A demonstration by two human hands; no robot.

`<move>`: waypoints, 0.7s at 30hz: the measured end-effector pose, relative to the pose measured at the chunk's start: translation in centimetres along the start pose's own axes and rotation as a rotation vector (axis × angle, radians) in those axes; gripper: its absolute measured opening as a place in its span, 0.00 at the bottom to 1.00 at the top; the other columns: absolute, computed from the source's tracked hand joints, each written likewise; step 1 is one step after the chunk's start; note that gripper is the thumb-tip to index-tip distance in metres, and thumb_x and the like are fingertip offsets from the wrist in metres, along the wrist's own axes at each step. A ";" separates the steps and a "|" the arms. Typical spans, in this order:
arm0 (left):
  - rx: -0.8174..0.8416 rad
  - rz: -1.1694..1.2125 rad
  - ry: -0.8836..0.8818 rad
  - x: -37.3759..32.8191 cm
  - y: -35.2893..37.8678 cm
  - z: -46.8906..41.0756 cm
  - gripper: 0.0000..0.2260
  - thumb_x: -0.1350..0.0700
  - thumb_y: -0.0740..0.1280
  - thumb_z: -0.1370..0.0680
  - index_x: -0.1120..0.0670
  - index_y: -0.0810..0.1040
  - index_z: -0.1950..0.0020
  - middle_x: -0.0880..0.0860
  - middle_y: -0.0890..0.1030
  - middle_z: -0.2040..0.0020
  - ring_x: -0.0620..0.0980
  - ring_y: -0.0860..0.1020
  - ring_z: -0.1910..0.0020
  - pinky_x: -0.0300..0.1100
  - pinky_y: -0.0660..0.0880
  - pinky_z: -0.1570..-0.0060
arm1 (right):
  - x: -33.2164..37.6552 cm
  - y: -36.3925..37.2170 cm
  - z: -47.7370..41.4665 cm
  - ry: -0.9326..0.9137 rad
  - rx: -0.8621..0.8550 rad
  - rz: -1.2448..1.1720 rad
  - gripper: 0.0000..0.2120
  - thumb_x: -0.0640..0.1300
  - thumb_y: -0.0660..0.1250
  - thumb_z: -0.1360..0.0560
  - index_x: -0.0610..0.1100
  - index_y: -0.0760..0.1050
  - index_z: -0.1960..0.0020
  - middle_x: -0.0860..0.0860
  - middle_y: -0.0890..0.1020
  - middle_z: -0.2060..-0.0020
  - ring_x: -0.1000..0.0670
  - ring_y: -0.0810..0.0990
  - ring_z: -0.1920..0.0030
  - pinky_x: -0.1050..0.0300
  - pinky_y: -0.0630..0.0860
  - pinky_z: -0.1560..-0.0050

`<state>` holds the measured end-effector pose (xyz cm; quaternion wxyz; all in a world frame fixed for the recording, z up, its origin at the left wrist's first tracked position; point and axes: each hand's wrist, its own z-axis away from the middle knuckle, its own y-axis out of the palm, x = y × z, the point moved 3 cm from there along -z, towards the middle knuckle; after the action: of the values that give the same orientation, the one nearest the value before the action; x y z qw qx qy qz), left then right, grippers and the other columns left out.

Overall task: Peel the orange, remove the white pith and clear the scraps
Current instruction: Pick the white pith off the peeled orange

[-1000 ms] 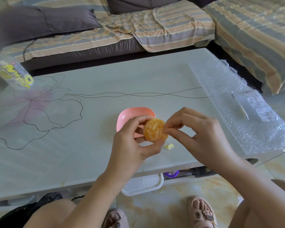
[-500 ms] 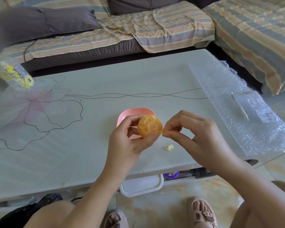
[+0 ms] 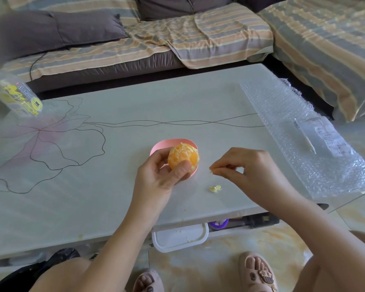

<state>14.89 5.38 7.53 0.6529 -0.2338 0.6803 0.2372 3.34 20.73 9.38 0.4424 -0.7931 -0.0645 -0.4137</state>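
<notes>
The left hand (image 3: 156, 178) grips the peeled round orange (image 3: 182, 158) just above the small pink plastic bowl (image 3: 156, 149), thumb across its front, white threads showing on top. The right hand (image 3: 249, 167), apart from the fruit, has its fingers (image 3: 221, 169) pinched on a pale wisp of pith (image 3: 211, 170) over the glossy pale surface (image 3: 105, 197). It seems best to drop the wisp onto the little yellowish scrap heap (image 3: 215, 188) below. Then turn the stringy top toward the picking fingers and pull strands along the segments, not digging in.
</notes>
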 end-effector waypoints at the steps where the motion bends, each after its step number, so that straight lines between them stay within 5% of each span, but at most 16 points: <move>1: -0.001 0.034 -0.021 0.2 0.0 -0.1 0.24 0.44 0.78 0.40 0.53 0.80 0.50 0.50 0.84 0.54 0.52 0.83 0.51 0.46 0.80 0.51 | -0.8 0.5 -0.2 0.044 0.048 0.051 0.05 0.40 0.70 0.26 0.47 0.84 0.55 0.57 0.81 0.61 0.57 0.77 0.61 0.73 0.69 0.59; 4: 0.031 0.179 -0.106 0.6 0.3 -0.2 0.19 0.53 0.78 0.34 0.60 0.79 0.49 0.53 0.84 0.53 0.51 0.83 0.52 0.42 0.80 0.53 | -2.8 2.4 -0.6 0.133 0.178 0.211 0.08 0.40 0.65 0.24 0.46 0.83 0.50 0.53 0.82 0.55 0.56 0.77 0.56 0.71 0.68 0.57; 8: 0.078 0.258 -0.186 1.1 0.6 0.1 0.20 0.52 0.70 0.33 0.62 0.77 0.46 0.51 0.84 0.55 0.48 0.83 0.56 0.39 0.80 0.53 | -4.4 4.3 -1.1 0.215 0.279 0.353 0.09 0.40 0.65 0.25 0.46 0.84 0.53 0.53 0.83 0.54 0.52 0.78 0.54 0.61 0.73 0.57; 14: 0.058 0.294 -0.243 1.8 0.2 0.0 0.17 0.53 0.72 0.33 0.60 0.79 0.48 0.54 0.83 0.54 0.48 0.83 0.56 0.39 0.79 0.55 | -5.9 4.8 -1.0 0.348 0.263 0.261 0.04 0.42 0.73 0.31 0.45 0.79 0.63 0.56 0.77 0.68 0.55 0.75 0.65 0.65 0.70 0.67; 21: 0.089 0.368 -0.317 1.8 0.2 0.0 0.18 0.53 0.70 0.34 0.60 0.78 0.48 0.53 0.83 0.56 0.47 0.83 0.58 0.38 0.79 0.57 | -6.3 4.3 -1.3 0.403 0.203 0.221 0.16 0.31 0.58 0.27 0.47 0.81 0.57 0.54 0.81 0.61 0.53 0.79 0.59 0.69 0.70 0.64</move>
<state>14.70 5.58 5.74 0.7069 -0.0367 0.6103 0.3557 0.48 18.80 2.48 0.5665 -0.6484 0.0709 -0.5037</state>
